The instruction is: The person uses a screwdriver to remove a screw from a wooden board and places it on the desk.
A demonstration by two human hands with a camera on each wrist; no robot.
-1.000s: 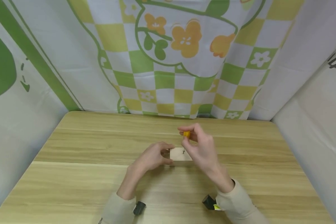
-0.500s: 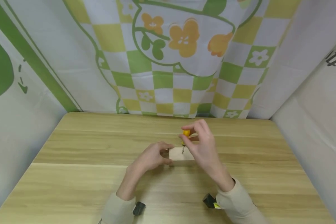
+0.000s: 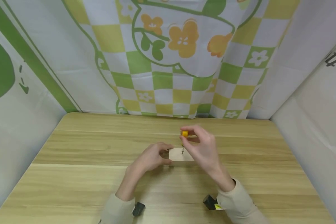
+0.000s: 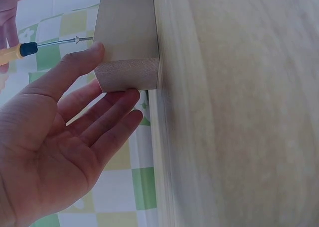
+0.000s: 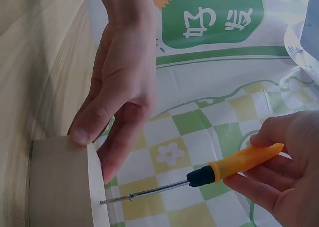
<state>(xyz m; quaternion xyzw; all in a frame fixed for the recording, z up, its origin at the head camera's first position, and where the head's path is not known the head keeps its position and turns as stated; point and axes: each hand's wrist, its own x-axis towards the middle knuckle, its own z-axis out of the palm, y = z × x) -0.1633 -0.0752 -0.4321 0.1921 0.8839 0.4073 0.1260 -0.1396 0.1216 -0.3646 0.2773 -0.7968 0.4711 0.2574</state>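
Note:
A pale wooden block (image 3: 174, 154) lies on the table, and my left hand (image 3: 150, 157) grips its left end between thumb and fingers. From the block's top face stands a screw (image 5: 115, 199), only partly sunk in the wood. A screwdriver with an orange-yellow handle (image 5: 246, 163) and dark collar is held roughly upright above it, its tip at the screw's head. My right hand (image 3: 203, 149) pinches that handle between thumb and fingertips. In the left wrist view, the screwdriver shaft (image 4: 55, 41) meets the screw. The right hand hides the block's right end in the head view.
The wood-grain table (image 3: 81, 186) extends around both hands. Behind it hangs a checked, flowered cloth (image 3: 163, 81), with white printed cloth at both sides. A small black device (image 3: 138, 209) sits at the left cuff, another black device (image 3: 210, 202) at the right.
My right hand's fingers shift on the screwdriver handle, rising and then dropping a little. The left hand and the block stay practically in place; the head view drifts slightly.

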